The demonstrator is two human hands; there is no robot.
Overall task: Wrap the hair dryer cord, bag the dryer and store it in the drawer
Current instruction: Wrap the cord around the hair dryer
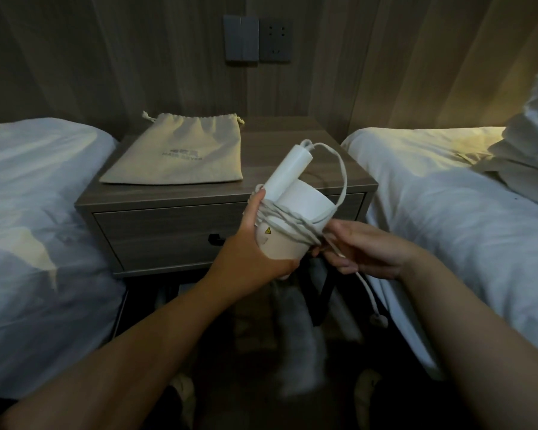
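Over the closed drawer (174, 234), the left hand (255, 249) clasps the white hair dryer (295, 209) by its barrel. The right hand (364, 252) pinches the cord (292, 220), several loops around the body. The bag (184, 150) lies flat on the nightstand (292, 131).

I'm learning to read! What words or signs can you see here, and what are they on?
"HAIR DRYER" on the cloth bag, faint; the mark above it is too blurred to read.
A yellow warning triangle sticker, no words, on the hair dryer.
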